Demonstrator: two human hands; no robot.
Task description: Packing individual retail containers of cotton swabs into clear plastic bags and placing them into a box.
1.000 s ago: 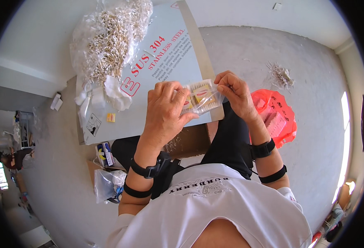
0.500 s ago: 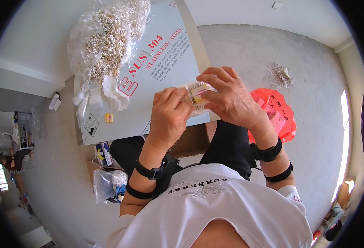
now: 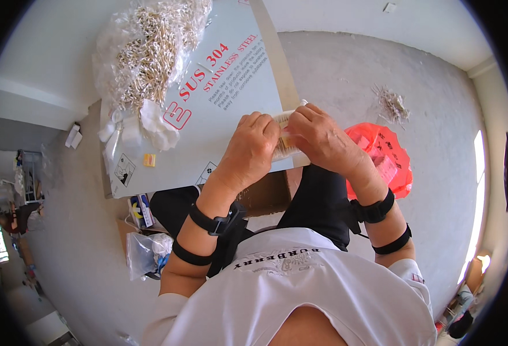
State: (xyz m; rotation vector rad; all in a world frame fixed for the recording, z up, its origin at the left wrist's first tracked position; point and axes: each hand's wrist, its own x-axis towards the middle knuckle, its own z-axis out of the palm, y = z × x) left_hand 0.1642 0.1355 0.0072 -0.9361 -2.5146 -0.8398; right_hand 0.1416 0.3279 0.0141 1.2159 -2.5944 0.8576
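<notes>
Above the near edge of the table, a small clear pack of cotton swabs (image 3: 282,151) with a yellow label is held between my two hands. My left hand (image 3: 248,149) grips its left side, fingers curled. The fingers of my right hand (image 3: 324,138) are pinched at its right side and partly cover the label. Further left on the table (image 3: 207,130), which has a printed pale-blue covering, lies a big clear bag of loose cotton swabs (image 3: 158,52). Crumpled white wrapping (image 3: 158,124) lies at its near end, and a small yellow card (image 3: 149,160) rests closer to me.
An open brown cardboard box (image 3: 270,195) sits below the table edge between my legs. On the floor at right are a red plastic bag (image 3: 402,164) with pink packs and a scatter of thin white sticks (image 3: 391,105). Clear plastic bags (image 3: 141,254) lie at lower left.
My left hand has shifted right and my hands are closer together around the pack. My right hand's fingers, spread over the label before, are now bunched into a pinch.
</notes>
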